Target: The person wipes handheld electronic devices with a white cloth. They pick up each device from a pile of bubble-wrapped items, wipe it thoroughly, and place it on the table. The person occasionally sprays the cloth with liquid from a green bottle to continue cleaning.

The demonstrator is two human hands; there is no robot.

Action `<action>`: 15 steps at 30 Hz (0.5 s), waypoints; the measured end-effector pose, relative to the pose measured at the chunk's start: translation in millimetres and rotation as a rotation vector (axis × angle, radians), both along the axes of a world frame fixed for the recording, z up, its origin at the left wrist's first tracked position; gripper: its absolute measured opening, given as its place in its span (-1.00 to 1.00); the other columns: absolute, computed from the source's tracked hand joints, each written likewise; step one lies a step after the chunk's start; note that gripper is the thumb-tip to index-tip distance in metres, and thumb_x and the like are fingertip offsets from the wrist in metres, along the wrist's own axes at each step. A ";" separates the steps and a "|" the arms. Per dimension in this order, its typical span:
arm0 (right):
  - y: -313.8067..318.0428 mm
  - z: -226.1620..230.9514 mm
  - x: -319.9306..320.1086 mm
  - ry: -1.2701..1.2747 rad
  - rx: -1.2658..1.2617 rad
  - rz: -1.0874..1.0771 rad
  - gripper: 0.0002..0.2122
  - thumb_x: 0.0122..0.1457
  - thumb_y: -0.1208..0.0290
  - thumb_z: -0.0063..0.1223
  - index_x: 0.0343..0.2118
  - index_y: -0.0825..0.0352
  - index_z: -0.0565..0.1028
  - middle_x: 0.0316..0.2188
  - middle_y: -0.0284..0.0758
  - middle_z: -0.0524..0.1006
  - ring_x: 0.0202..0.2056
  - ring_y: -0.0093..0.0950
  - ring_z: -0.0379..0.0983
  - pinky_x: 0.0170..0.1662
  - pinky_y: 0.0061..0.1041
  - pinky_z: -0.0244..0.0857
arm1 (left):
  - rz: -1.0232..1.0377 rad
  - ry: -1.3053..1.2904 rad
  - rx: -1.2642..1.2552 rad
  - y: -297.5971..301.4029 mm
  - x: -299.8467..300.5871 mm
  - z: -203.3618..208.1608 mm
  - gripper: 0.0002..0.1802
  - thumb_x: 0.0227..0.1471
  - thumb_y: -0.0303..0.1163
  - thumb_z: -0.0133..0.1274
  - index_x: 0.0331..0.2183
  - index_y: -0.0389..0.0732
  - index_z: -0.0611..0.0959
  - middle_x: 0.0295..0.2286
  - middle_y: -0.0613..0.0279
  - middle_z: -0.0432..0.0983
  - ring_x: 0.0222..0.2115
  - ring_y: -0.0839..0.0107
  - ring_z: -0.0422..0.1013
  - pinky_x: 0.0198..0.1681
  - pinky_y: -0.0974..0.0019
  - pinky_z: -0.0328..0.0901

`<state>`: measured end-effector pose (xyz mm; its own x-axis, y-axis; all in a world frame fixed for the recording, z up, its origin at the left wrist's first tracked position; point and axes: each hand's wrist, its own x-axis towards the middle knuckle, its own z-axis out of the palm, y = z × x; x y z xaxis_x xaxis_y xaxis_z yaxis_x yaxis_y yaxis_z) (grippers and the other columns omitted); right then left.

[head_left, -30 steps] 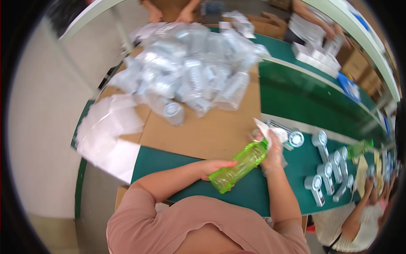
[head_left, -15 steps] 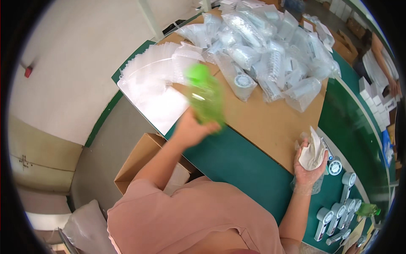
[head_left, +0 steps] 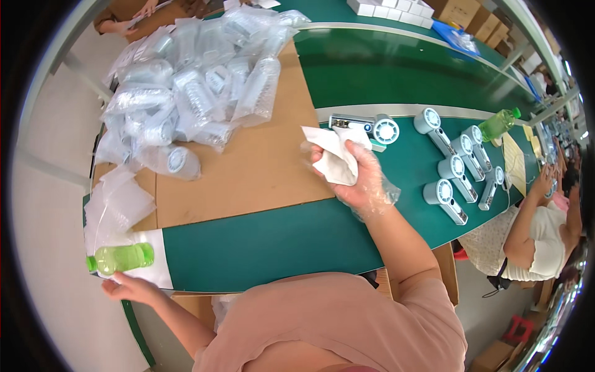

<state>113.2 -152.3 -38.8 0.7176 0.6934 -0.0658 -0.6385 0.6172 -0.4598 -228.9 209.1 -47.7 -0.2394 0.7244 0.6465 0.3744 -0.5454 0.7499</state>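
- The left hand [head_left: 127, 287] lies low at the near-left corner of the green worktop [head_left: 266, 242], fingers loosely spread and closed on nothing.
- The translucent green plastic bottle [head_left: 119, 258] lies on its side on a white sheet at that corner, just beyond the left hand. Whether the fingertips touch it I cannot tell; at most they brush its near side.
- The bottle's long axis runs left to right along the worktop's near edge, with the green cap at the left end — so the hand faces its long flank, not an end.
- The right hand [head_left: 353, 177], in a thin clear plastic glove, is clamped on a crumpled white cloth [head_left: 334, 155], well to the right of the bottle and further in on the worktop.
- Just beyond the cloth lies a small grey handheld fan [head_left: 372, 127]; more fans of the same kind [head_left: 455, 170] lie further right.
- Far across the brown cardboard sheet [head_left: 254, 167] from the bottle sits a heap of clear plastic bags [head_left: 192, 87] holding more fans.
- The left hand is much the nearer to the bottle — the right is occupied and well apart from it.
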 end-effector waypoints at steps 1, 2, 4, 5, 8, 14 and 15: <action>-9.1 -2.0 7.4 -0.091 0.033 -0.045 -0.53 0.14 0.20 -0.03 -0.01 0.49 0.32 -0.22 -0.09 0.50 -0.15 -0.27 0.46 -0.07 -0.30 0.34 | -0.044 -0.008 0.153 -3.4 6.3 14.2 -0.34 0.17 -0.23 -0.06 0.12 -0.41 0.08 0.13 -0.15 0.03 0.15 0.10 0.08 0.21 0.08 0.05; -18.5 2.7 11.5 -0.092 0.041 -0.120 -0.52 0.14 0.19 -0.03 -0.01 0.49 0.32 -0.23 -0.08 0.50 -0.16 -0.27 0.46 -0.10 -0.31 0.35 | -0.144 -0.062 0.227 -13.6 18.1 28.9 -0.36 0.16 -0.27 -0.07 0.11 -0.41 0.09 0.13 -0.14 0.05 0.15 0.12 0.09 0.21 0.09 0.04; -44.4 18.3 18.0 -0.098 0.079 -0.292 -0.51 0.14 0.16 -0.04 -0.01 0.49 0.32 -0.23 -0.08 0.50 -0.17 -0.28 0.46 -0.14 -0.33 0.38 | -0.303 -0.071 0.329 -36.1 52.2 42.7 -0.44 0.15 -0.37 -0.12 0.10 -0.39 0.11 0.11 -0.11 0.11 0.14 0.15 0.11 0.21 0.09 0.04; -55.5 26.9 19.4 -0.113 0.107 -0.383 -0.50 0.14 0.14 -0.05 -0.01 0.49 0.33 -0.22 -0.07 0.49 -0.18 -0.28 0.45 -0.15 -0.33 0.40 | -0.354 -0.036 0.357 -44.7 64.0 43.0 -0.48 0.14 -0.44 -0.17 0.09 -0.38 0.12 0.11 -0.09 0.13 0.13 0.16 0.13 0.21 0.10 0.04; -89.3 38.5 23.5 -0.094 0.243 -0.524 -0.50 0.16 0.15 -0.07 0.01 0.50 0.32 -0.17 -0.03 0.44 -0.18 -0.26 0.43 -0.09 -0.29 0.42 | -0.570 0.000 0.278 -78.9 117.9 39.6 -0.44 -0.01 -0.63 -0.29 0.10 -0.37 0.16 0.10 -0.06 0.19 0.11 0.18 0.14 0.24 0.14 -0.05; -159.1 56.9 1.2 -0.378 0.028 -0.881 -0.51 0.16 0.20 -0.04 0.03 0.49 0.30 -0.15 -0.03 0.44 -0.16 -0.23 0.42 -0.08 -0.29 0.36 | -1.368 0.226 0.021 -146.1 194.0 12.1 -0.34 -0.02 -0.45 0.00 0.11 -0.38 0.18 0.08 -0.08 0.18 0.16 0.08 0.09 0.24 0.10 -0.09; -173.4 63.3 -3.8 -0.529 -0.169 -1.049 -0.52 0.16 0.20 -0.03 0.03 0.48 0.30 -0.15 -0.03 0.45 -0.18 -0.25 0.43 -0.06 -0.31 0.34 | -1.412 0.329 0.050 -154.7 200.1 13.1 -0.34 -0.03 -0.46 0.03 0.10 -0.37 0.20 0.08 -0.09 0.19 0.15 0.07 0.10 0.23 0.10 -0.06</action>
